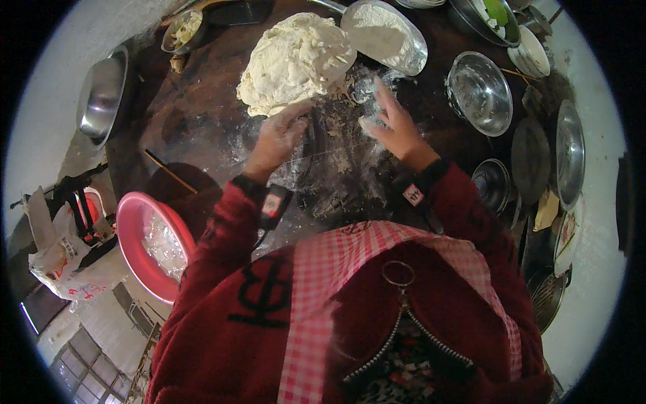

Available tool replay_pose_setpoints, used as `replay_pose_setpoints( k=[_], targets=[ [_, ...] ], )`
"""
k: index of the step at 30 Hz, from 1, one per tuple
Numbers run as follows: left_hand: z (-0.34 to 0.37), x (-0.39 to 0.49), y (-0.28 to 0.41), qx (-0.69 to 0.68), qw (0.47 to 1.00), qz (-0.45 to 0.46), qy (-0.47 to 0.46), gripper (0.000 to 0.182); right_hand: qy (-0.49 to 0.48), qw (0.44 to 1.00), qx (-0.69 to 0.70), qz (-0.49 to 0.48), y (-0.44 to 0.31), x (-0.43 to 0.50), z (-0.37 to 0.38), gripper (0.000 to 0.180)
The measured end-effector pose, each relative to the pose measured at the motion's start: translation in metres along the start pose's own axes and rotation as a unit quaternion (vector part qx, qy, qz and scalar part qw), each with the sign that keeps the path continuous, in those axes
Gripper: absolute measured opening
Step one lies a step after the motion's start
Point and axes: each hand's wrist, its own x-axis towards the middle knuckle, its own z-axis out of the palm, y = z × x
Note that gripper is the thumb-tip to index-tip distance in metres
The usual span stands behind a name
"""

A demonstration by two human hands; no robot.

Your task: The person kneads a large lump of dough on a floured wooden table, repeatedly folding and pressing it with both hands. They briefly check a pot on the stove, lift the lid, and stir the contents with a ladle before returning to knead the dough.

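Note:
A large lump of pale dough sits on the dark, flour-dusted tabletop. Just below its near edge is my left hand, floured, its fingers slightly bent and holding nothing; whether the fingertips touch the dough I cannot tell. My right hand hovers over scattered flour to the right, fingers apart and nothing in them. Beyond it lies a metal scoop filled with white flour, its mouth pointing toward me and its side close against the dough.
On the right are a flour-smeared metal bowl, a smaller bowl and a metal basin by the wall. To the left stand a pink basin holding clear plastic, a stick, a steel basin and a small bowl of food pieces.

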Motion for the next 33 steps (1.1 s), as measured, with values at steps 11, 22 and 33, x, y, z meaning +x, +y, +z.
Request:
replay_pose_setpoints(
  k=[11, 22, 33],
  targets=[
    [0.034, -0.027, -0.026, 0.165, 0.982, 0.092, 0.032, 0.056, -0.067, 0.983, 0.131, -0.106, -0.06, 0.09, 0.036, 0.069],
    [-0.005, 0.022, -0.008, -0.151, 0.981, 0.021, 0.122, 0.028, -0.061, 0.982, -0.168, -0.053, 0.004, 0.01, -0.018, 0.063],
    [-0.003, 0.027, 0.002, -0.136, 0.985, 0.033, 0.101, 0.027, -0.062, 0.921, -0.359, -0.138, 0.031, 0.049, 0.042, 0.062]
  ],
)
